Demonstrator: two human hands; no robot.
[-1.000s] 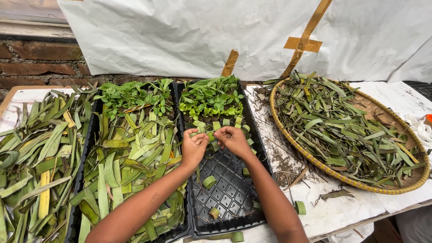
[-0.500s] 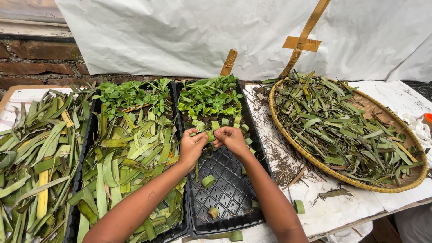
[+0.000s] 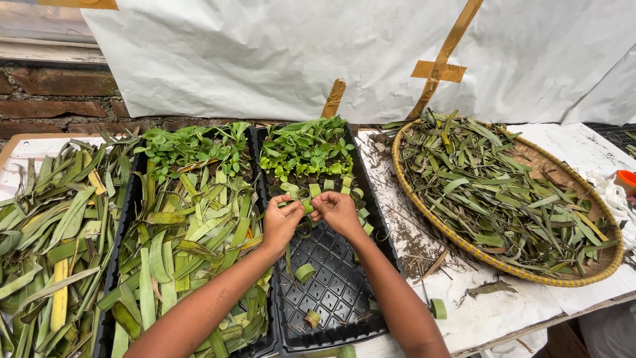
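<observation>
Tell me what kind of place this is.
Probably an outdoor plant-nursery workbench. A black plastic seedling tray carries green seedlings at its far end, a round woven basket holds cut leaves, and the left hand and right hand work a green leaf strip.

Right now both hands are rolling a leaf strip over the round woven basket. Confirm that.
Not quite. In the head view the left hand and right hand work the leaf strip over the black seedling tray; the round woven basket sits to their right.
</observation>
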